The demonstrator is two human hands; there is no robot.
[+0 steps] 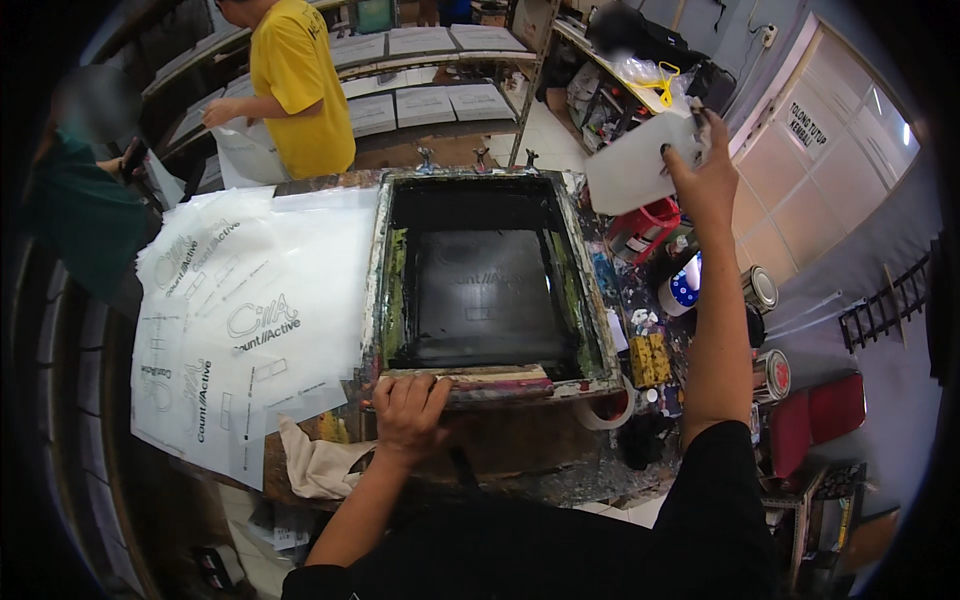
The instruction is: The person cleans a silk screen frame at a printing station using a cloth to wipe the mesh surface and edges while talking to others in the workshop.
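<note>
A screen printing frame lies on the workbench, its mesh smeared with black ink around a grey middle that bears faint printed shapes. My left hand curls its fingers over the frame's near edge, at the left end of an ink-stained wooden strip that may be a squeegee. Raised at the far right, my right hand grips a translucent white plastic container, tilted above the bench's right side. Below the container stands a red tub.
Printed translucent sheets are piled left of the frame. A beige cloth, a tape roll, a yellow sponge-like block and several cans surround it. Beyond, a person in yellow handles a sheet by racks; another person is at left.
</note>
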